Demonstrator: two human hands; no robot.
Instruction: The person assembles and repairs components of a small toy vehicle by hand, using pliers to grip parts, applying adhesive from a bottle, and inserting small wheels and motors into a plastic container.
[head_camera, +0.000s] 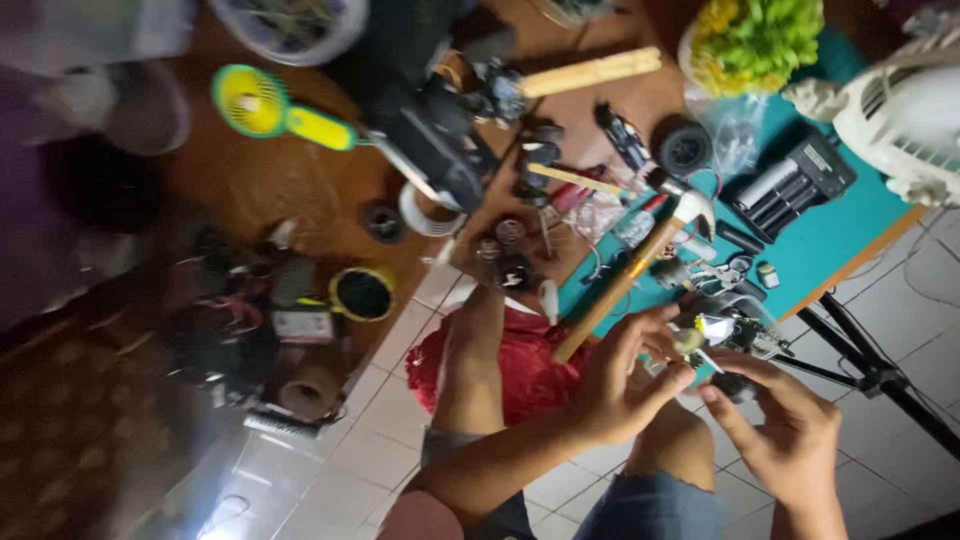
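Head view, looking down. Two hands at about five o'clock, meeting over a small grey mechanical assembly with a pale round knob and thin wires (722, 335), blurred, details hard to tell. Left hand (622, 385) curled, thumb and fingers pinching the knob end of the assembly. Right hand (782, 425) half closed, fingertips touching a small dark part (738, 385) at the assembly's underside; whether gripped or merely touched, cannot tell. Assembly held just above the near edge of the teal surface (850, 225), toward four o'clock.

Around it, counted: one wooden-handled hammer with a pale head (628, 278) lying slantwise just beside the left hand; one black battery charger with cylindrical cells (790, 185) at two o'clock; one black rubber toy wheel (682, 146) at one o'clock; one yellow-and-green handheld fan (275, 110) at ten o'clock; one white fan housing (905, 110) at three o'clock; one red crumpled cloth (520, 365) beneath the knees on the white tiled floor (330, 450).
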